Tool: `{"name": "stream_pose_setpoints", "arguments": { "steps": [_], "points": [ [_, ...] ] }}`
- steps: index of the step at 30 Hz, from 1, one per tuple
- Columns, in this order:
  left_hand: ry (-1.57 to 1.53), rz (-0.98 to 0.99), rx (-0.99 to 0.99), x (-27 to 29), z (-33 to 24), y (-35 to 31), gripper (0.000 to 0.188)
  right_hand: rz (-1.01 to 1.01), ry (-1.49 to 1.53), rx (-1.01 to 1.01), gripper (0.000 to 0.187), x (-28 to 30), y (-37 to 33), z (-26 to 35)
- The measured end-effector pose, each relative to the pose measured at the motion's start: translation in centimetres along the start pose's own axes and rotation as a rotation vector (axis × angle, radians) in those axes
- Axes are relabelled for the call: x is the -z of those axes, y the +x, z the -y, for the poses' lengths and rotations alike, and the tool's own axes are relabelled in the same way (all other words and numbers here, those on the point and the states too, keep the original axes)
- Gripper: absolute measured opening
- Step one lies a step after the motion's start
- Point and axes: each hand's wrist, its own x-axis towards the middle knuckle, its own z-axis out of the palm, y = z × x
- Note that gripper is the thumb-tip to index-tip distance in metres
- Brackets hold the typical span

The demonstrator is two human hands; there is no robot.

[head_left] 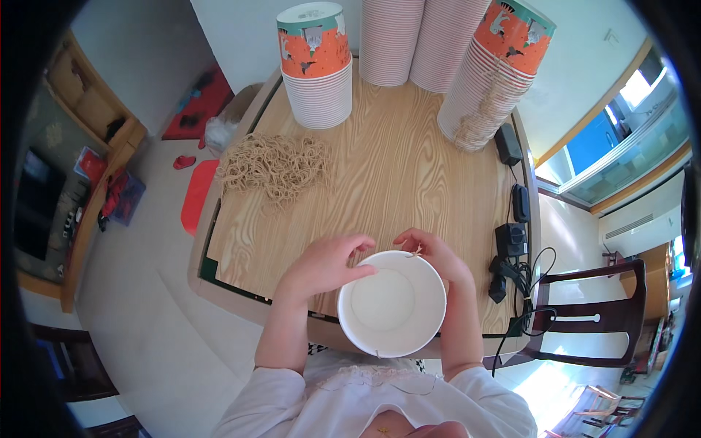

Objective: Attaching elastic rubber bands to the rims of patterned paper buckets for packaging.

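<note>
A white paper bucket [391, 301] sits at the near table edge, its open mouth toward me and its inside bare. My left hand [328, 264] is at its left rim, thumb over the edge and fingers apart. At the far right rim, my right hand [436, 254] has its fingers curled together around a short end of tan twine [417, 252]. Another bit of twine shows at the near rim. Farther left on the table lies a loose tangled heap of the same twine [277, 166].
Nested paper buckets stand at the back: an orange-and-green printed stack [318, 80], two white stacks [391, 44], and a right stack [488, 87] with twine hanging down it. Black adapters [511, 239] and cables line the right edge. A dark wooden chair [595, 314] stands right.
</note>
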Motion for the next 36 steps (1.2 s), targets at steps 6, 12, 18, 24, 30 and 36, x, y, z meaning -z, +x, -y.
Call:
{"name": "stream_pose_setpoints", "arguments": {
  "steps": [6, 12, 18, 24, 30, 36],
  "points": [
    [0.084, -0.015, -0.162, -0.8, -1.7, 3.0, 0.040, -0.083, 0.086, 0.247, 0.027, 2.2, -3.0, 3.1],
    [0.153, 0.008, -0.170, -1.8, -1.7, 4.3, 0.023, -0.091, -0.037, 0.254, 0.021, 1.7, -3.9, 4.2],
    [0.171, -0.027, -0.185, -2.3, -1.8, 3.8, 0.016, -0.147, -0.027, 0.233, 0.009, 0.5, -2.3, 4.0],
    [0.121, -0.099, -0.178, -2.9, -1.6, 3.5, 0.016, 0.001, 0.369, 0.053, 0.003, 0.2, -0.3, 0.8],
    [0.061, -0.162, -0.136, -3.1, -1.5, 3.5, 0.016, 0.007, 0.560, -0.010, 0.007, -0.8, -0.6, 1.1],
    [-0.004, -0.215, -0.130, -2.9, -1.6, 3.4, 0.016, -0.033, 0.572, -0.013, 0.008, -0.6, -1.1, 1.7]
  ]
}}
